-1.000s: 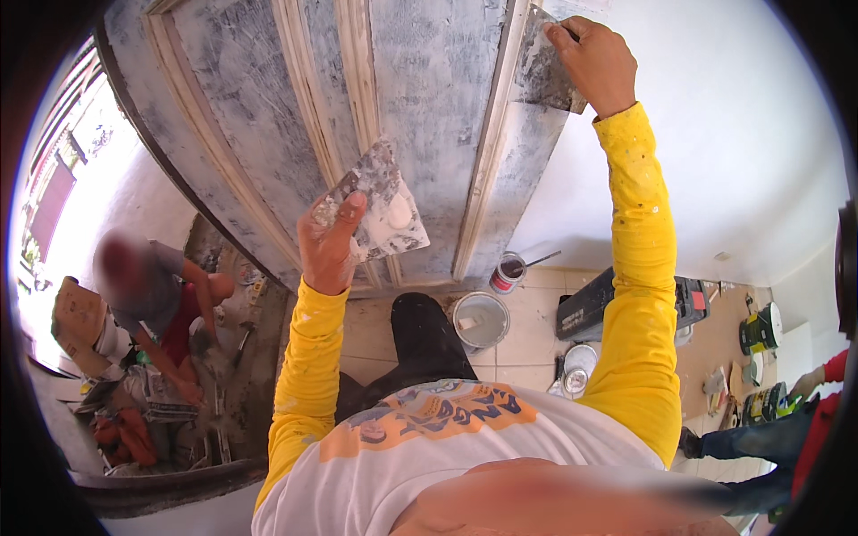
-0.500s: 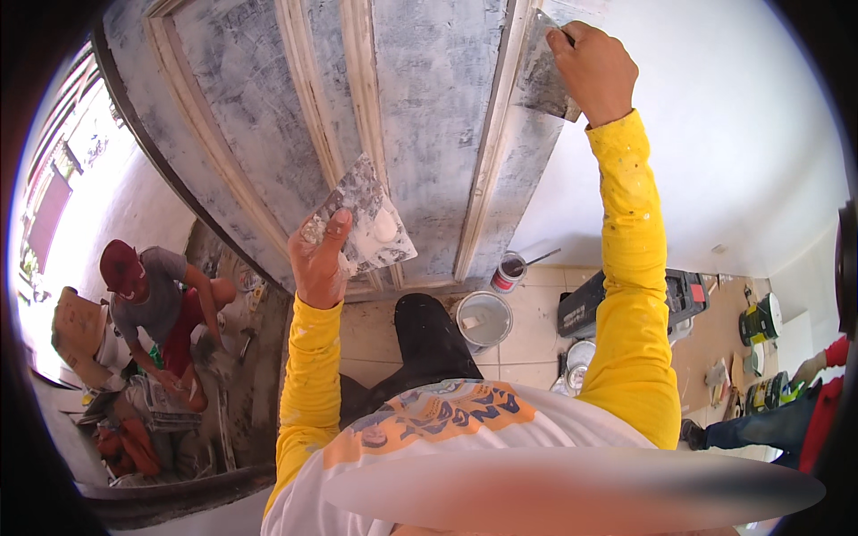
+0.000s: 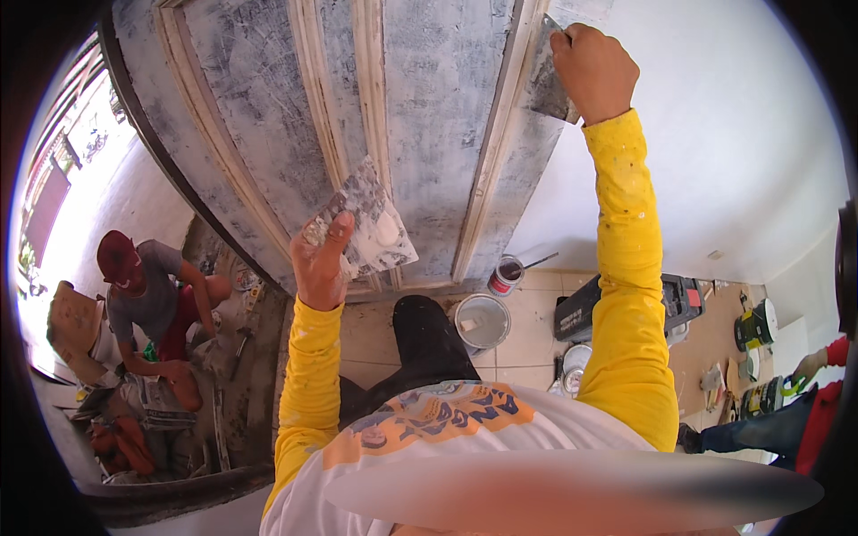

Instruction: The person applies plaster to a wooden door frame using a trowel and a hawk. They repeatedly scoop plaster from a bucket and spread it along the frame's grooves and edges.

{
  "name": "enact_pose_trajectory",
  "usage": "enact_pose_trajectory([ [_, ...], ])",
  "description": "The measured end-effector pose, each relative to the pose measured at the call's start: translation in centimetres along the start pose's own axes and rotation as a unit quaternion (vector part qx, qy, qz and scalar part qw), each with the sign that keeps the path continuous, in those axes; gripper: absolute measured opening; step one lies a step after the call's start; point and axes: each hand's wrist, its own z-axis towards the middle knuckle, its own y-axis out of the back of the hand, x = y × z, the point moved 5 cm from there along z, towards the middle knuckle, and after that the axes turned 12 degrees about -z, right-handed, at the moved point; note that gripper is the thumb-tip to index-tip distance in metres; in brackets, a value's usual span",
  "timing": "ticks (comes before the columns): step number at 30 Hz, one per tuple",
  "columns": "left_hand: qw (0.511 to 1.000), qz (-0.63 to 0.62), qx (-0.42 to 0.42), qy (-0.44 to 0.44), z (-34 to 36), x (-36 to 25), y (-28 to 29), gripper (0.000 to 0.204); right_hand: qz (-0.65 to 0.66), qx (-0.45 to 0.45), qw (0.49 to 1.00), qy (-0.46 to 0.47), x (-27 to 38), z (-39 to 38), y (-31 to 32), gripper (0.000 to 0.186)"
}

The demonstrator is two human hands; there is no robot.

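My left hand is closed round the edge of a flat metal putty plate, thumb on top. A lump of white putty sits on the plate, and smears cover its face. Up at the right, my right hand grips a wide putty knife, its blade flat against the right edge strip of a panelled door. My fist hides the knife's handle. The door is patchy grey and white, with pale raised mouldings.
On the tiled floor below the door stand a pail of pale putty, a paint can with a stick and a black toolbox. One person crouches beyond the door at left; another's gloved hand shows at far right.
My view has shifted slightly, so the door appears a little to the right. The putty knife has barely moved along the door's edge; both hands keep their hold.
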Motion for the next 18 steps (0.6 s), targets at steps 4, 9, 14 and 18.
enact_pose_trajectory([
  [4, 0.999, 0.030, 0.015, 0.016, -0.2, 1.0, 0.5, 0.061, 0.002, 0.000, 1.000, 0.015, 0.6, 0.8, -0.6, 0.028],
  [9, 0.998, 0.030, 0.017, -0.043, 0.0, 0.5, 0.1, 0.056, -0.022, -0.036, 0.999, -0.002, -0.2, 0.6, 0.0, 0.028],
  [14, 0.999, 0.015, 0.002, -0.037, -0.1, 0.3, 0.2, 0.051, 0.005, -0.012, 1.000, -0.005, -0.4, 0.9, 0.3, 0.028],
  [18, 1.000, -0.012, -0.014, 0.009, 0.1, 0.3, 0.1, 0.046, 0.013, 0.001, 1.000, 0.002, 0.1, 1.3, 0.2, 0.029],
])
